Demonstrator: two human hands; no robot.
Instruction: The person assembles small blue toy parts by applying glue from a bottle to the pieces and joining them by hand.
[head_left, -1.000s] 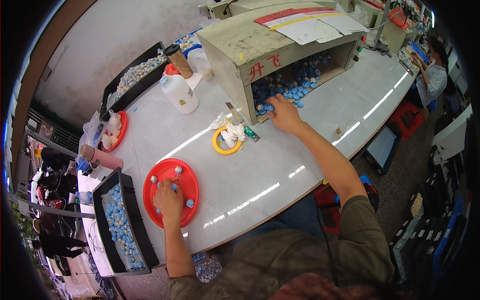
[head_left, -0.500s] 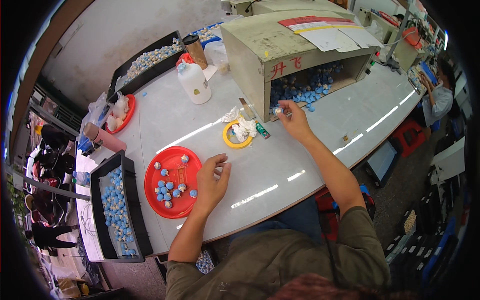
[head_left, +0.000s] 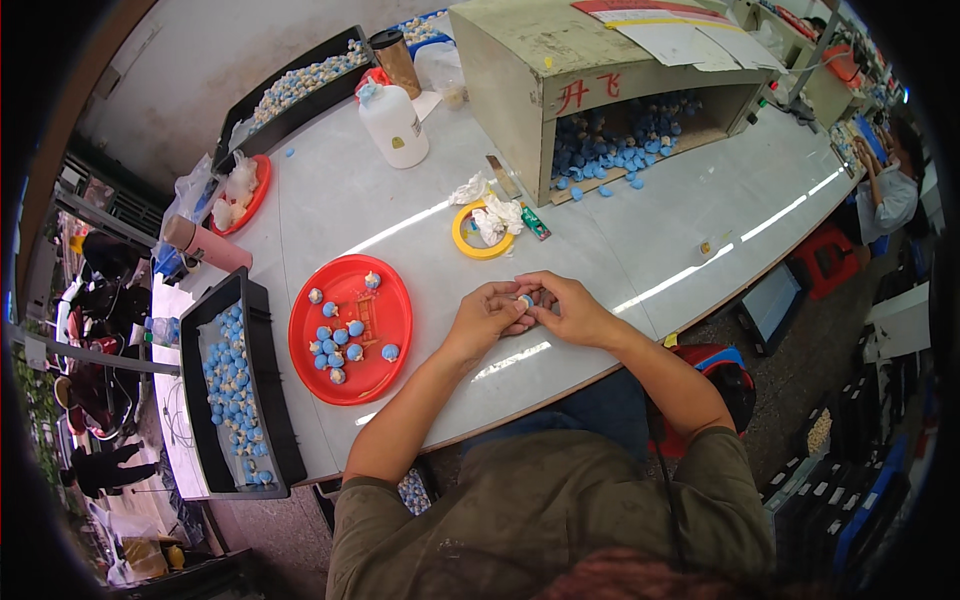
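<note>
Over the near part of the table my two hands meet at the fingertips. A small round blue-and-cream piece (head_left: 525, 301) is pinched between them, partly hidden by the fingers. My left hand (head_left: 487, 318) is closed on its left side, and my right hand (head_left: 572, 312) is closed on its right side. To the left lies a round red plate (head_left: 386, 300) bearing several similar blue pieces (head_left: 330, 345). More blue pieces (head_left: 625, 158) are heaped inside the open-fronted beige metal box (head_left: 505, 110), some spilling out at its front edge.
Left of the plate stands a black tray (head_left: 278, 440) of blue pieces; another black tray (head_left: 335, 90) lies at the back. Yellow tape (head_left: 463, 237), crumpled tissue (head_left: 492, 218), a white bottle (head_left: 393, 125) and a pink flask (head_left: 215, 245) stand around. A co-worker sits far right.
My right hand has come from the box's opening toward me, bringing a small piece. My left hand has moved right from beside the red plate, and both now hold the piece.
</note>
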